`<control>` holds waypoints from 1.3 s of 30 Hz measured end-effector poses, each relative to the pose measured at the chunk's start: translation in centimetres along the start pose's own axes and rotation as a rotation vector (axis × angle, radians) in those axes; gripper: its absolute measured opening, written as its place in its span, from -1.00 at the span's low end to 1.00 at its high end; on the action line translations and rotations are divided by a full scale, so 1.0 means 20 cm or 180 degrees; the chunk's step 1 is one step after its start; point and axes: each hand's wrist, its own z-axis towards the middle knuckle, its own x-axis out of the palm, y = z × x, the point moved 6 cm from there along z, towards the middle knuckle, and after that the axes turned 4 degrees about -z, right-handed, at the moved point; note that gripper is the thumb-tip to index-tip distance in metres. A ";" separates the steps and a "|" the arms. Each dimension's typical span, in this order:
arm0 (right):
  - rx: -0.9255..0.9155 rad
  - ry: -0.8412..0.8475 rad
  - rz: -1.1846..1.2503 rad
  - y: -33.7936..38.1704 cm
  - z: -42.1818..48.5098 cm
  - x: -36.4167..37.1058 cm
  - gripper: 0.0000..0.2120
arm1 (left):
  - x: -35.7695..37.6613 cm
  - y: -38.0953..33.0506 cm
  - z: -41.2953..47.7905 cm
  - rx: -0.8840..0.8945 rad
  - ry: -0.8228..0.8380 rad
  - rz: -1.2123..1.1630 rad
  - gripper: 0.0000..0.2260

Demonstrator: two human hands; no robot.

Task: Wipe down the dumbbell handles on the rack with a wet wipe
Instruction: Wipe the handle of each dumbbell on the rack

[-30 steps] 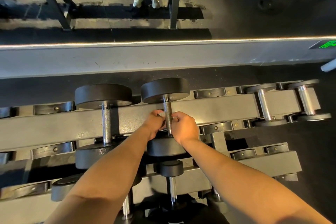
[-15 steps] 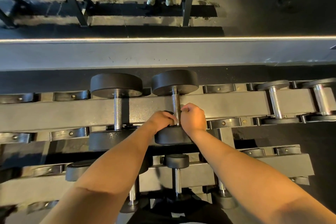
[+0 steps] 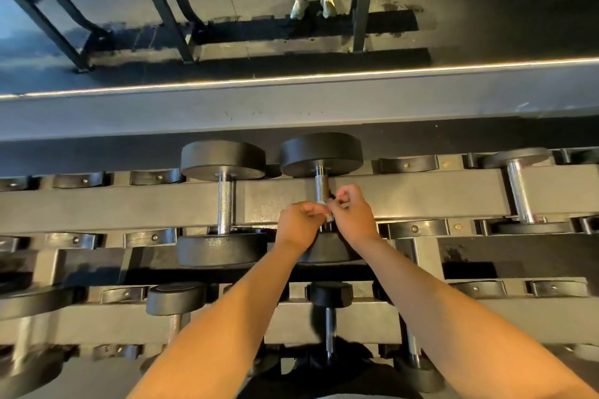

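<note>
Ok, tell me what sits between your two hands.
Head view: the dumbbell handle runs between the left hand and right hand, and a pale scrap, likely the wet wipe, is pinched at their fingertips.

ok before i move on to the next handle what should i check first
1. Wipe in hand: cannot tell; only a pale scrap shows between the left hand and right hand.
2. Hands at the handle: ok, both sit at its near end with fingers curled.
3. Whole handle wiped: cannot tell; its far part is uncovered.
4. Dumbbell seated on the rack: ok, it lies across the top rail.
5. Neighbouring handle to the left free to reach: ok, nothing covers it.
</note>
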 end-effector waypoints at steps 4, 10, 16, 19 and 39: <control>0.0113 0.0501 0.0258 0.03 0.06 0.01 -0.95 | 0.05 -0.08 -0.02 0.0182 -0.0127 0.0328 -0.86; 0.0890 -0.0071 0.1034 -0.04 0.19 -0.02 -0.80 | 0.02 -0.07 -0.04 0.0232 -0.0406 -0.0117 -0.57; 0.1176 -0.0073 0.1990 0.01 0.23 0.06 -0.85 | 0.04 -0.05 -0.03 -0.0291 -0.0410 0.0040 -0.69; 0.1169 0.0041 0.1831 0.02 0.29 0.11 -0.84 | 0.05 -0.01 0.00 -0.0410 -0.0351 0.0091 -0.63; 0.1118 0.0642 0.0888 -0.12 0.41 0.09 -0.73 | 0.04 -0.03 -0.02 -0.0689 -0.0340 -0.0213 -0.64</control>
